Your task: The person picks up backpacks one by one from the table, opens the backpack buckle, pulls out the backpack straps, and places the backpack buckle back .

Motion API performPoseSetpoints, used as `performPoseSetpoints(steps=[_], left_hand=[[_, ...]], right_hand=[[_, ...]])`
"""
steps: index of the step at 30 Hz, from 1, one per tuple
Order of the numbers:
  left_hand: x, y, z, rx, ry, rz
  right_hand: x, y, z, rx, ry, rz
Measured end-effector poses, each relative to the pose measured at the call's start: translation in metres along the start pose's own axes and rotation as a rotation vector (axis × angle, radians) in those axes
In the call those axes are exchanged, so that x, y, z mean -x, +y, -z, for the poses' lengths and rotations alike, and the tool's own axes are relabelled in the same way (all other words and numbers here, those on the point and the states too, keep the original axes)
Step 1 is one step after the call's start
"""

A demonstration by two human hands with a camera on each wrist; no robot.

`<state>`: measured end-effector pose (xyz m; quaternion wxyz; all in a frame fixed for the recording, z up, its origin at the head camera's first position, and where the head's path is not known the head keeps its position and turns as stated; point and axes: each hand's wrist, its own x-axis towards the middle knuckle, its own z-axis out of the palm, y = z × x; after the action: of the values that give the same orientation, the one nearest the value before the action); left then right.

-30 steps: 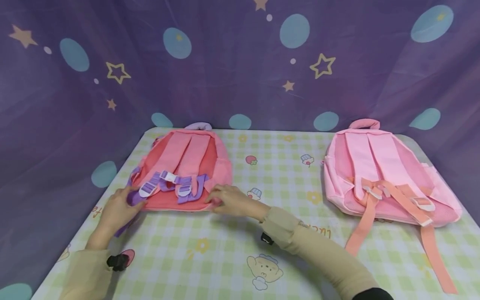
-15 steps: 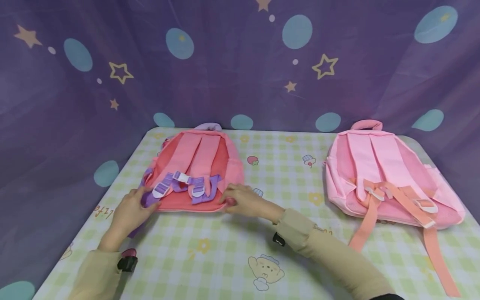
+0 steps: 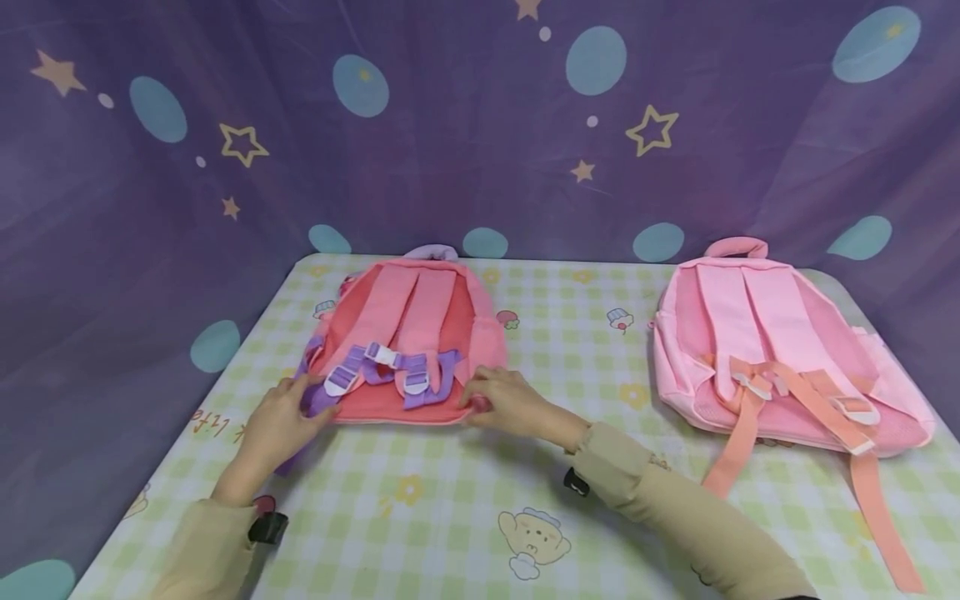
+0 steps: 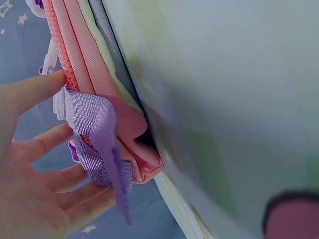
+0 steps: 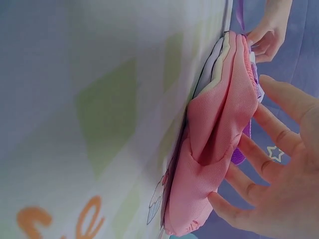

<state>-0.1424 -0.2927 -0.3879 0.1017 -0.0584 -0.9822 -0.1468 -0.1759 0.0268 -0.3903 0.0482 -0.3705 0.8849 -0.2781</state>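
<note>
A coral-pink backpack (image 3: 393, 333) lies with its straps up on the left half of the table in the head view. Purple webbing with white buckles (image 3: 383, 356) crosses its lower straps. My left hand (image 3: 279, 425) touches the bag's lower left corner; in the left wrist view its fingers, nearly straight, rest against purple webbing (image 4: 92, 117) and the bag's side. At the lower right corner is my right hand (image 3: 513, 404). Its spread, relaxed fingers touch the pink side (image 5: 219, 119) in the right wrist view.
A second, lighter pink backpack (image 3: 772, 333) lies strap-side up at the right, its orange strap ends (image 3: 885, 525) hanging toward the near edge. The table wears a green-checked cloth (image 3: 450, 533). Behind and at the sides hangs a purple star-patterned curtain (image 3: 465, 167).
The coral-pink backpack has slid to the right across the cloth, both hands moving along with it at its lower corners. The lighter pink backpack stays in its place.
</note>
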Motion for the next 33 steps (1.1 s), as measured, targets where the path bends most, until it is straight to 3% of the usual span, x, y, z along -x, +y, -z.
performPoseSetpoints(steps=[16, 27, 33], left_hand=[[0.001, 0.026, -0.009, 0.045, 0.032, -0.086], [-0.002, 0.044, -0.014, 0.045, -0.01, -0.123], [-0.004, 0.051, -0.018, 0.04, -0.002, -0.17]], right_hand=[[0.023, 0.012, 0.012, 0.036, 0.025, -0.058], [0.042, 0.023, 0.023, 0.031, 0.048, -0.084], [0.05, 0.03, 0.025, 0.039, 0.056, -0.088]])
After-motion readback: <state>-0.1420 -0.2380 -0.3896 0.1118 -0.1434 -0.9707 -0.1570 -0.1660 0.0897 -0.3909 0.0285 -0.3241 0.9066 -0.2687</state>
